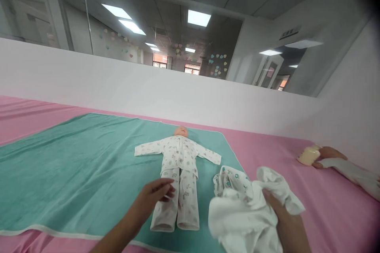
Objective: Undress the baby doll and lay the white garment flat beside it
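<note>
One pink sheet (267, 146) bears a green blanket (74, 174), on which a printed shirt (178, 154) and trousers (188, 201) lie spread. Bunched white cloth (249, 217) fills the grip of the right hand (286, 221), right of the trousers. The left hand (156, 193), grip narrow and loosely curled, is at one trouser leg, contact unclear. A doll's head (180, 131) shows above the shirt.

Above a white wall (118, 85), a wide glass pane (166, 12) shows bright ceiling lights (199, 18) and small windows (192, 69).

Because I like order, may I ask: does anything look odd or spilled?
Nothing looks spilled. The white cloth is bunched in the right hand; the patterned cloth looks crumpled near it, unlike the smoothly spread jacket.
</note>
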Demonstrator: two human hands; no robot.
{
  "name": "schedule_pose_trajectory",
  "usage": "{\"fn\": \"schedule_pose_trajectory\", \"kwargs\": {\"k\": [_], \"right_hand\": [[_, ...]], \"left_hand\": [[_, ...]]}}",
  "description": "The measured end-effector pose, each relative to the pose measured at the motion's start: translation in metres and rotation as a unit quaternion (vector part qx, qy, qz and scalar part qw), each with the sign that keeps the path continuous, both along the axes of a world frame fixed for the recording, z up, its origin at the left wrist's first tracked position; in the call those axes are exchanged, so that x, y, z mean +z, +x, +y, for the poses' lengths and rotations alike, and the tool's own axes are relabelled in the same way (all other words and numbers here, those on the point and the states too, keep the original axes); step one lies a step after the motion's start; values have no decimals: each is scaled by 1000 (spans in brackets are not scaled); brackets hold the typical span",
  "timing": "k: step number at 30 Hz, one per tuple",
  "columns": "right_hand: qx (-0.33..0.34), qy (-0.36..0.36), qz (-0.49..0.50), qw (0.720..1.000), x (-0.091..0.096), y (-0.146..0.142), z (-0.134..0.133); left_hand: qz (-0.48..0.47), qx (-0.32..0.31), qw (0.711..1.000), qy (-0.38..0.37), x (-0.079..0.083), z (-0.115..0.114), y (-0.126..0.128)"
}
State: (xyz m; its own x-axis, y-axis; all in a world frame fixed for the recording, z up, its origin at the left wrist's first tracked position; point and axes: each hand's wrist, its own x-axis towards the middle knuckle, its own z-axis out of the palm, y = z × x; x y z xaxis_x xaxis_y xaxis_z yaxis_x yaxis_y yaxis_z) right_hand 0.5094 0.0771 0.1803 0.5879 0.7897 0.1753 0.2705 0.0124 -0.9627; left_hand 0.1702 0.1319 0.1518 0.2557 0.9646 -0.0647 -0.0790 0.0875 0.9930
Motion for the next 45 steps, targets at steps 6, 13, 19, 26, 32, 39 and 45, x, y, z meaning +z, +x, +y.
{"fn": "schedule_pose_trajectory", "kwargs": {"k": [6,13,19,26,32,39,45], "right_hand": [[111,-68,-321,938,-67,15,92],[138,-6,-372,918,-76,-20,145],[283,21,-192,939,-45,-108,235],[253,-94,-394,879,-39,-181,327],[223,-68,-412,881,-52,-180,347],[205,-72,-383,898,-59,-171,341],[258,-96,-443,853,-49,-174,306]], "left_hand": [[192,141,958,161,-3,105,5],[339,148,885,282,-23,210,29],[312,110,887,322,-25,258,41],[243,84,899,354,-44,279,27],[273,109,893,340,-51,284,26],[338,127,872,330,-53,279,33],[314,128,880,332,-63,263,24]]}}
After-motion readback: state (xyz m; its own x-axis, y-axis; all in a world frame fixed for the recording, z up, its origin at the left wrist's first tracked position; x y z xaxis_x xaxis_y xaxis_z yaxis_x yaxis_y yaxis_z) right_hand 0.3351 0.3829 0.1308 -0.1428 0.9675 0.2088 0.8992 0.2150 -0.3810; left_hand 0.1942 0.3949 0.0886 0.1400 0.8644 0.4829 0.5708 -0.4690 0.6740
